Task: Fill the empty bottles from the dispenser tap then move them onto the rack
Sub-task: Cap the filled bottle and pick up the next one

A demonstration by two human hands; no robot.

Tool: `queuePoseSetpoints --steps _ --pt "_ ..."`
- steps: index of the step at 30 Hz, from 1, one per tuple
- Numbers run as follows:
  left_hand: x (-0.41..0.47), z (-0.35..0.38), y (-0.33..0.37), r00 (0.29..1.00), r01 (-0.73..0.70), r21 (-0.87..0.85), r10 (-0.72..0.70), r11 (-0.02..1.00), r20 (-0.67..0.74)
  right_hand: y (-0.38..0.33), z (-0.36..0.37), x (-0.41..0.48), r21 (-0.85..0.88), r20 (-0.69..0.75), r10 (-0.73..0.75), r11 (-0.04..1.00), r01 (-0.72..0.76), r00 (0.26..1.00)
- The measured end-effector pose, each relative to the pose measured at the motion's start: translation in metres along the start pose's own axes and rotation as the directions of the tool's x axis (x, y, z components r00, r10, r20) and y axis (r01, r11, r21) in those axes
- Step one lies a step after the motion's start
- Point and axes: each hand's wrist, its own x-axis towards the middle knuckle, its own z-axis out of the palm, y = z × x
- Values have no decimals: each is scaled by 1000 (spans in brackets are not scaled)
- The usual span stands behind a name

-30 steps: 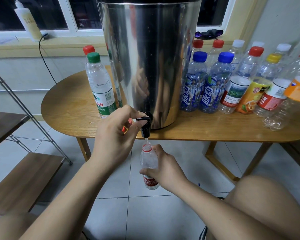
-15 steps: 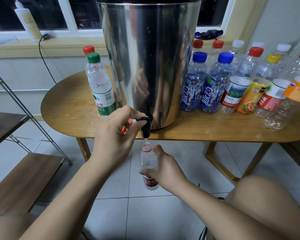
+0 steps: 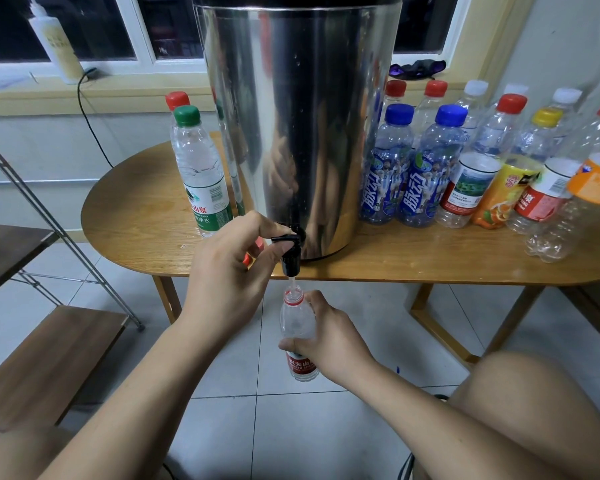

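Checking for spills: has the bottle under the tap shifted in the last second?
No. The bottle sits with its mouth directly under the tap, as before.

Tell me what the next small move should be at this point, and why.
Probably hold the black tap lever open with the left hand and leave the small clear red-labelled plastic bottle steady in the right hand under the spout. A thin water stream enters its neck, and its upper body looks unfilled, so closing now seems premature.

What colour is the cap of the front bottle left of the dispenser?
Green cap, clearest in the head view.
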Motion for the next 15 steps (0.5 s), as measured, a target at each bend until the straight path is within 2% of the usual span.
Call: queuePoseSetpoints --steps 15 --pt "0 0 -1 1000 3 -8 -3 1000 -3 3 2 1 7 2 -3 1000 3 1000"
